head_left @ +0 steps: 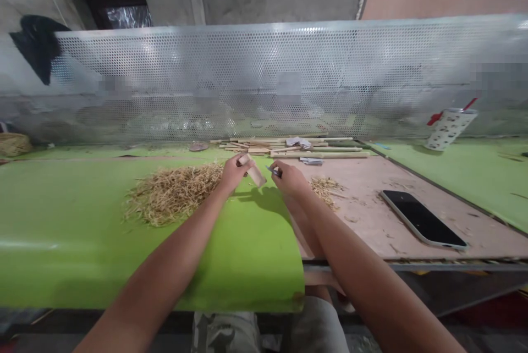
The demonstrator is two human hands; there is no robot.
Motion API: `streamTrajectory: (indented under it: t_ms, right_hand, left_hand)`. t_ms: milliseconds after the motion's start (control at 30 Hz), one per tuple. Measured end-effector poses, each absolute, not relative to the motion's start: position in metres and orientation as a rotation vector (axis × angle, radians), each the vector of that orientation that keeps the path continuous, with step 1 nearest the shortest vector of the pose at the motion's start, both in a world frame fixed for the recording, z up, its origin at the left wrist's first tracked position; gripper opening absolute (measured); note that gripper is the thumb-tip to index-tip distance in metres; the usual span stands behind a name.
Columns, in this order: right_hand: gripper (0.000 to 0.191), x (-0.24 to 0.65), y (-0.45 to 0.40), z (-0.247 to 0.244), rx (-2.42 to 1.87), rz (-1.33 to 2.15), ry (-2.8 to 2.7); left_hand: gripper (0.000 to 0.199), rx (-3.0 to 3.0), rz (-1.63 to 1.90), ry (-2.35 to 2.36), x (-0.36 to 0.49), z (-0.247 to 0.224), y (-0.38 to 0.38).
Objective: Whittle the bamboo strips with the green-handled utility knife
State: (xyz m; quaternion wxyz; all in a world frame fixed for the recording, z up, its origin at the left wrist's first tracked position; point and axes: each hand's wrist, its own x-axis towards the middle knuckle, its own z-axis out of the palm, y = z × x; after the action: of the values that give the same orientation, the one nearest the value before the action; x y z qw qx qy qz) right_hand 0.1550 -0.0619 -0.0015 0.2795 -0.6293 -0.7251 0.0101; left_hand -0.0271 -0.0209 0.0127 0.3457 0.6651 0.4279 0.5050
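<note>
My left hand (pixel 233 173) is closed on a flat tan strip (pixel 257 176), whose free end slants down to the right over the green sheet (pixel 256 243). Whether the strip is wood or card is too blurred to tell. Between the fingers of my right hand (pixel 289 176) is a small blue-grey blade-like piece (pixel 272 170); its tip points left toward the strip, with a small gap between them. Left of my left hand lies a heap of thin straw-coloured shavings (pixel 173 193). A smaller pile of short bits (pixel 325 191) sits beyond my right wrist.
Bamboo sticks (pixel 322 154) lie along the back with crumpled paper (pixel 297 143) on them. A perforated metal panel (pixel 231 78) stands behind. At right are a phone (pixel 423 218) and a patterned cup with a red straw (pixel 451 128). A woven basket (pixel 14 144) sits far left.
</note>
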Motion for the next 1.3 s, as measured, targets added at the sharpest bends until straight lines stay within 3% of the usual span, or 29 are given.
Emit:
streamTrajectory:
  t_ms: [233,433,700,867,1300]
  right_hand:
    - [0.033,0.153,-0.061,-0.005,-1.561,0.179,-2.223]
    - [0.022,0.154,-0.060,-0.004,-1.431,0.097,-2.297]
    - [0.038,0.147,-0.070,0.010,-1.690,-0.039,-2.343]
    - [0.062,0.136,-0.068,0.009,-1.886,-0.130,-2.171]
    - [0.054,0.125,-0.064,0.005,-1.892,-0.212,-2.087]
  left_hand:
    - [0.015,1.731,1.251,1.094,-0.026,0.009,-0.017]
    - [0.010,1.598,1.247,0.918,-0.021,0.009,-0.016]
    - [0.010,1.492,1.262,0.770,-0.015,0.010,-0.019]
    - [0.011,1.396,1.210,0.658,-0.012,0.012,-0.020]
    - [0.017,1.388,1.217,0.611,-0.001,0.020,-0.026]
